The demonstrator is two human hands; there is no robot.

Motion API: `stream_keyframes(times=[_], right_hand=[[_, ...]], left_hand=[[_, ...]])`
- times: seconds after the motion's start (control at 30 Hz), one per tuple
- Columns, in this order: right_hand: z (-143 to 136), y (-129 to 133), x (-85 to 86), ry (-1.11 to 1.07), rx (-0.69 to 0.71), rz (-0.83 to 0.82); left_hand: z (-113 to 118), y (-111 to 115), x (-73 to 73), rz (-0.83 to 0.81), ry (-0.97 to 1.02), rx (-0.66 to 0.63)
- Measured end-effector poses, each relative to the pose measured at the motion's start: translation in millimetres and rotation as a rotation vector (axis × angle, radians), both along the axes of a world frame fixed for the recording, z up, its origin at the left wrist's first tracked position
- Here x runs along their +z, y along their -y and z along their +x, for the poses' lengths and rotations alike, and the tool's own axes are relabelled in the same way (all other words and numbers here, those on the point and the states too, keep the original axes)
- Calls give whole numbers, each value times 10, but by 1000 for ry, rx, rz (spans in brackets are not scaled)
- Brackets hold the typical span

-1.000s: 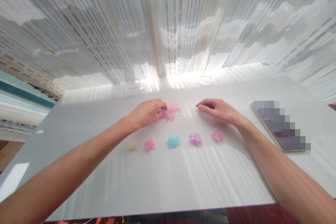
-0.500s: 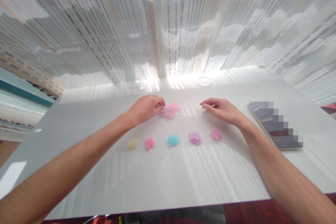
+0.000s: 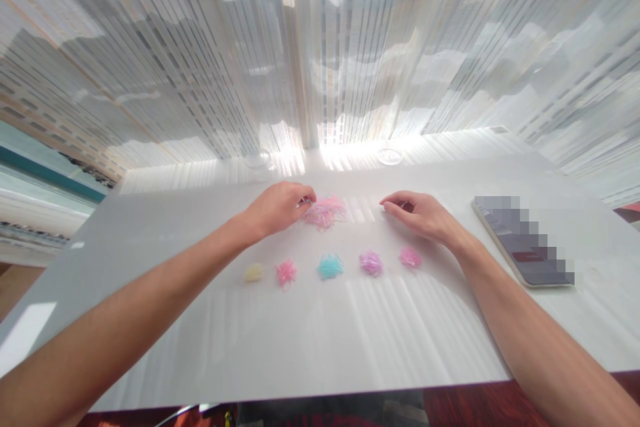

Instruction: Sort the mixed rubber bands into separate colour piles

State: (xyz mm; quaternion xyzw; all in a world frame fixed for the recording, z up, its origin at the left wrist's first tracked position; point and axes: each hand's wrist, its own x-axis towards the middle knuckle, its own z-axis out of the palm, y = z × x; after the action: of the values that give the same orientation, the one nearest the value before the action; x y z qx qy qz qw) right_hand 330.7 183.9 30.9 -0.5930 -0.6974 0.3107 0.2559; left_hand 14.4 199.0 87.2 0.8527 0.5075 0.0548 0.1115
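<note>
My left hand is closed in a pinch at the left edge of a mixed pile of small rubber bands, mostly pink and white. A few pale bands show at its fingertips. To the right of the pile, apart from it, my right hand rests low over the table, thumb and forefinger nearly together; whatever lies between them is too small to make out. Nearer me runs a row of small heaps: yellow bands, coral-pink bands, turquoise bands, purple bands and pink bands.
A phone lies on the white table beyond my right forearm. Two clear round dishes, a left dish and a right dish, are at the far edge. Striped sheer curtains hang behind.
Both hands stay nearly where they were. The fingers of my left hand have shifted very slightly at the pile's edge. The view has moved a little.
</note>
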Motion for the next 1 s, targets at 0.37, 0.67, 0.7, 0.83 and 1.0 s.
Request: stream_keyframes(times=[0.37, 0.67, 0.7, 0.83, 1.0], right_hand=[[-10, 4, -36, 0, 36, 62], [2, 8, -42, 11, 70, 82], [4, 10, -42, 10, 74, 84], [14, 15, -45, 7, 92, 90], [15, 17, -42, 6, 107, 101]], left_hand=[[44, 2, 91, 40, 23, -4], [30, 131, 220, 58, 166, 6], [32, 179, 238, 62, 192, -3], [71, 553, 292, 98, 250, -100], [108, 1222, 81, 160, 190, -330]])
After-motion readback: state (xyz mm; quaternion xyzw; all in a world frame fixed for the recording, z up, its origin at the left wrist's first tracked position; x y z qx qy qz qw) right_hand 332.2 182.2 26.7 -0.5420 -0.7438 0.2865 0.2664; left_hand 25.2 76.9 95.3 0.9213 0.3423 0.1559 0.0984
